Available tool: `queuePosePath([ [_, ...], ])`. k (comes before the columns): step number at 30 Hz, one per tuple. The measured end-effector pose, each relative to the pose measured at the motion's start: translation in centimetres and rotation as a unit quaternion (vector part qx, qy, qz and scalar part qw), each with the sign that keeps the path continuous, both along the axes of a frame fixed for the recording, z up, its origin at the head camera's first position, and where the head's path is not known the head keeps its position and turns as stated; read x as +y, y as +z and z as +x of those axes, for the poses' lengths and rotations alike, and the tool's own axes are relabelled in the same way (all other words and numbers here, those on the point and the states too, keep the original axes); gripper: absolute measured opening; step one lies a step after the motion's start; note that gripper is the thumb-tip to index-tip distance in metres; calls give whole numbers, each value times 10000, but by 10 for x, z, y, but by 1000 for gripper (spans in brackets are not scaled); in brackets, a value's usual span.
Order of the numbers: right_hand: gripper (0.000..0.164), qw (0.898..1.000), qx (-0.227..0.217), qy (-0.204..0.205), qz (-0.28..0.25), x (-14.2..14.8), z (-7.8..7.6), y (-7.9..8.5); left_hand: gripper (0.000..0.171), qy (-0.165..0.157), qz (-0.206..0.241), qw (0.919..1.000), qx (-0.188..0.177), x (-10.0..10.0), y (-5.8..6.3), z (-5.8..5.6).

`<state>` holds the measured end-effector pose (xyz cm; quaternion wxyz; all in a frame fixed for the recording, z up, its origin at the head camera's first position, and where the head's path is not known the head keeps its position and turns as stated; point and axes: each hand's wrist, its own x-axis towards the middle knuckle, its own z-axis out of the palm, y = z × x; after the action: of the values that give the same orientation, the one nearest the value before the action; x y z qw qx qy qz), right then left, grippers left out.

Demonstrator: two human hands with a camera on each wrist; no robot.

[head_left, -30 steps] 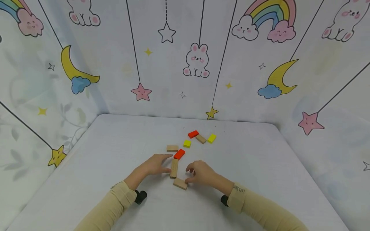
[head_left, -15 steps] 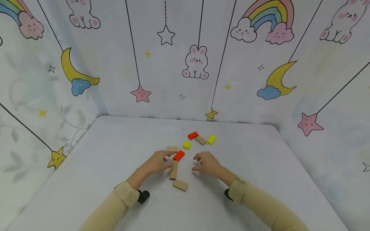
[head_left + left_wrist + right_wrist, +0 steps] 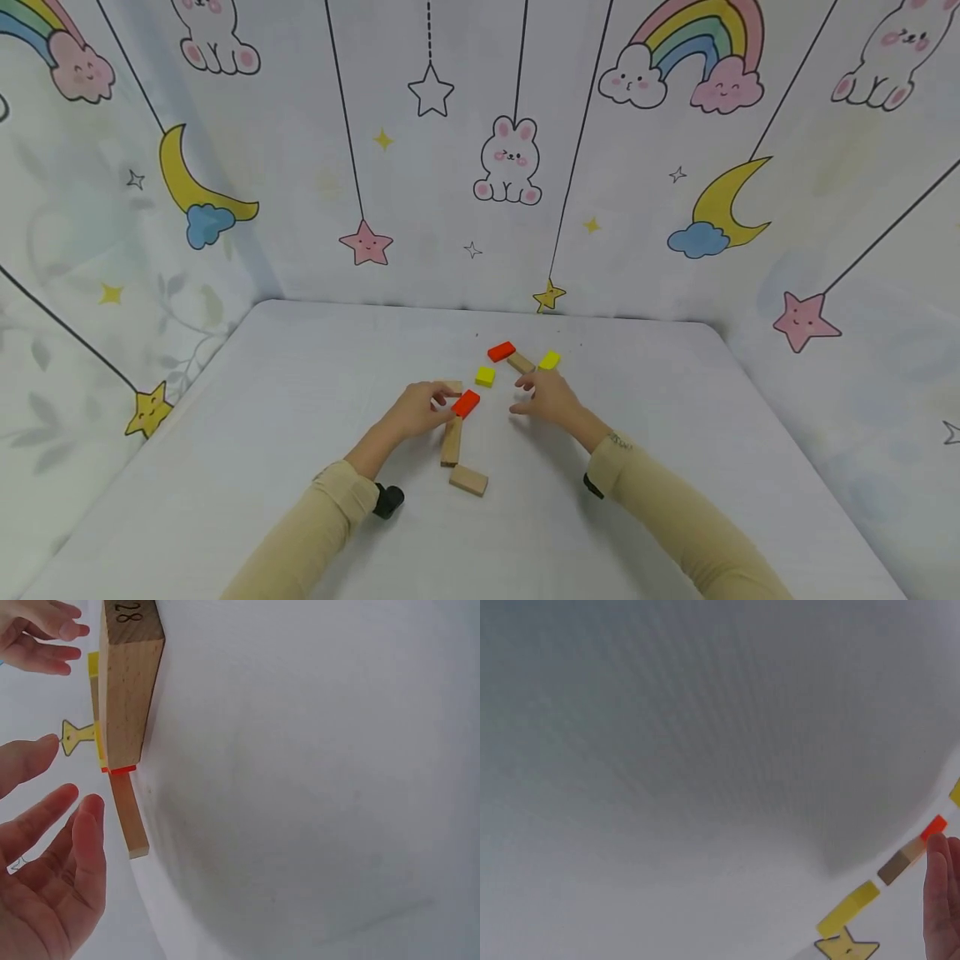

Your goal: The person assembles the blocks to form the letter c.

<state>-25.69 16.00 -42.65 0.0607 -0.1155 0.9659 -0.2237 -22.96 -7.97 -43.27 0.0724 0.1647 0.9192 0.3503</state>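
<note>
My left hand (image 3: 420,408) hovers with bent, parted fingers beside the nearer red block (image 3: 466,403). Its fingertips overlap a wooden block (image 3: 453,387) behind it. In the left wrist view nothing lies between the left hand's fingers (image 3: 89,847). A longer wooden block (image 3: 451,442) runs from the red one toward me, and another wooden block (image 3: 468,481) sits at its near end. My right hand (image 3: 552,398), fingers loosely bent and holding nothing, is over the table just in front of the farther yellow block (image 3: 550,359), covering its lower edge.
Farther back on the white table (image 3: 300,358) lie another red block (image 3: 501,352), a wooden block (image 3: 521,362) against it and a smaller yellow block (image 3: 485,377). A printed cloth wall (image 3: 420,183) rises behind the table's far edge.
The right hand has left the nearest wooden block and moved forward and to the right. The left hand has shifted forward along the row to the red block. The blocks look unmoved.
</note>
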Motion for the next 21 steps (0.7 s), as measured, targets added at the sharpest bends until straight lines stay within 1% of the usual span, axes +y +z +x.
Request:
queuePosePath([
  [3, 44, 9999, 73, -105, 33, 3, -8, -2, 30, 51, 126, 9999, -6, 2, -3, -2],
  [5, 43, 9998, 149, -141, 55, 5, -12, -4, 29, 117, 127, 9998, -58, 2, -5, -3],
  [10, 36, 9992, 352, -191, 21, 9, -22, -6, 31, 201, -114, 9995, -216, 6, -9, -5],
  [13, 32, 9992, 312, -218, 81, 10, -28, -7, 34, 184, -152, 9989, -409, 9, -9, -6],
  [16, 32, 9992, 205, -236, 239, 11, -33, -8, 34, 179, -204, 9980, -567, 13, -9, -9],
  [21, 31, 9984, 135, -320, 443, 10, -40, -8, 33, 225, -450, 9972, -560, 17, -9, -13],
])
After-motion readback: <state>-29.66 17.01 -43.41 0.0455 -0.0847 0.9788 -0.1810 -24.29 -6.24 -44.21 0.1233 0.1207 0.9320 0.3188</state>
